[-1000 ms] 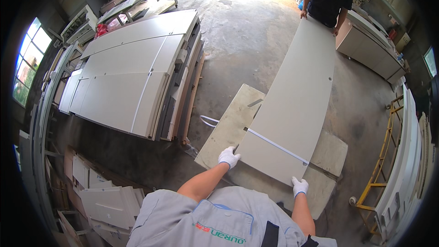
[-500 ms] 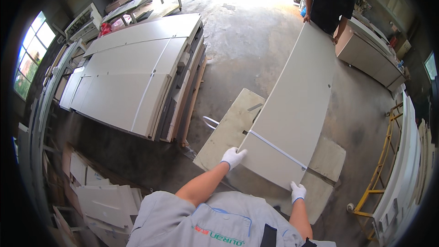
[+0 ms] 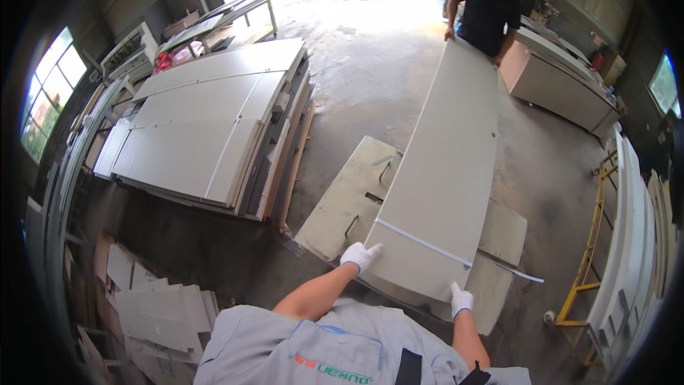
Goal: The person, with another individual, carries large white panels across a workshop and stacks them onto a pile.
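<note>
A long off-white panel (image 3: 442, 164) slants away from me above a pale, worn slab-like base (image 3: 331, 207). With white-gloved fingers curled round its near left edge, my left hand (image 3: 361, 257) grips the panel. My right hand (image 3: 461, 301), gloved too, holds its near right corner; the fingertips under the panel are hidden. A white strap (image 3: 420, 242) crosses the panel near my end, its loose tail sticking out to the right. At the far end a person in a dark shirt (image 3: 488, 14) holds the panel with both hands.
A tall stack of similar panels (image 3: 192, 135) stands at left. Scrap boards (image 3: 157, 314) lean at lower left. To the right is a yellow wheeled frame (image 3: 588, 271) beside long white pieces (image 3: 627, 242). A large box-like stack (image 3: 556, 82) stands behind, right of the person.
The panel has shifted left in view, with both my hands still on it. The strap's loop at the base's left is gone; a tail now shows at right. More base handles show.
</note>
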{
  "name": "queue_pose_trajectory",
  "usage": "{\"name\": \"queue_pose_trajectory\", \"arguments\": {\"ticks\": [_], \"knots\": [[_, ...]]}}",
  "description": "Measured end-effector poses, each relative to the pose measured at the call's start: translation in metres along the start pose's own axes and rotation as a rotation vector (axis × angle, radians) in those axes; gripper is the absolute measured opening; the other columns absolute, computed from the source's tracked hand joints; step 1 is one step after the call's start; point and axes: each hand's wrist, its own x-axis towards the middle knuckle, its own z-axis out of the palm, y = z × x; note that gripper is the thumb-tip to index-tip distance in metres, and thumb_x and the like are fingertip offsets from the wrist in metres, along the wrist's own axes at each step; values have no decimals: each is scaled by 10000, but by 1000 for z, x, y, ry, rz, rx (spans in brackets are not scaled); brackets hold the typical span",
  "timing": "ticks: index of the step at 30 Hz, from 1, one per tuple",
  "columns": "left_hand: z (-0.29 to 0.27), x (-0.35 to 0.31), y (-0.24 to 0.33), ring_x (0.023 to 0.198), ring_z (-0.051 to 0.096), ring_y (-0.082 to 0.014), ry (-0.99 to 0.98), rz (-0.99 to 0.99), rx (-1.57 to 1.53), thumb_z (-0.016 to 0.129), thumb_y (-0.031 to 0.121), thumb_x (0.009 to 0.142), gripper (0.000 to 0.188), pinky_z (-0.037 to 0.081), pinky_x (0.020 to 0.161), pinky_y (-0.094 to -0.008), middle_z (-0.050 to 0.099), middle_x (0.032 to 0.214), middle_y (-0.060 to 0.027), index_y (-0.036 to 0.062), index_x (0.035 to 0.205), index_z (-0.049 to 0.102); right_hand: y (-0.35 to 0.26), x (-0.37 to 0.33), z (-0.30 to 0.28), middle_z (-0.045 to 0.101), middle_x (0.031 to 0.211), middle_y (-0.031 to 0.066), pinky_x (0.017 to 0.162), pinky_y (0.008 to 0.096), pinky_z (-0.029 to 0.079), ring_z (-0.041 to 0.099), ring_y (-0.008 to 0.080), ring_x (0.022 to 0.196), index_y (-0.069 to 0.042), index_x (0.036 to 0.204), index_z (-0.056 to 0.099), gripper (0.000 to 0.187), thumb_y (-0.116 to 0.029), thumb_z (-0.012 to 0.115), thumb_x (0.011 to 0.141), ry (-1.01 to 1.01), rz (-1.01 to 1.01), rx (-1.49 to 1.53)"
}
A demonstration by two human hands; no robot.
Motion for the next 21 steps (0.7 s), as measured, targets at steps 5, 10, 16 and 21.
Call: {"name": "queue_pose_trajectory", "arguments": {"ticks": [5, 10, 16, 21], "knots": [[54, -41, -92, 1087, 634, -402, -18, 0, -49, 583, 729, 803, 880, 482, 935, -441, 659, 1133, -290, -87, 1126, 650, 46, -80, -31, 725, 971, 197, 808, 381, 505, 672, 271, 893, 103, 934, 698, 485, -366, 762, 828, -15, -8, -93], [92, -87, -182, 1034, 659, -395, -90, 47, -106, 620, 675, 817, 800, 503, 899, -434, 686, 1084, -262, -67, 1114, 661, 153, -113, -8, 699, 1067, 171, 822, 378, 507, 654, 262, 944, 93, 1107, 655, 559, -398, 745, 854, -111, 40, 247], [94, -185, -275, 1137, 616, -385, -135, -106, -140, 615, 681, 816, 795, 477, 953, -438, 644, 1220, -239, -14, 1201, 632, 200, -234, -7, 648, 1187, 173, 884, 417, 529, 642, 286, 1014, 81, 1282, 546, 651, -440, 679, 915, -197, 94, 143], [102, -266, -352, 1134, 609, -401, 0, -30, -161, 627, 667, 796, 790, 475, 943, -424, 646, 1216, -240, -24, 1178, 644, 263, -305, -10, 654, 1167, 170, 863, 435, 536, 655, 302, 955, 77, 1256, 560, 718, -551, 632, 914, -374, 91, -295]]}}
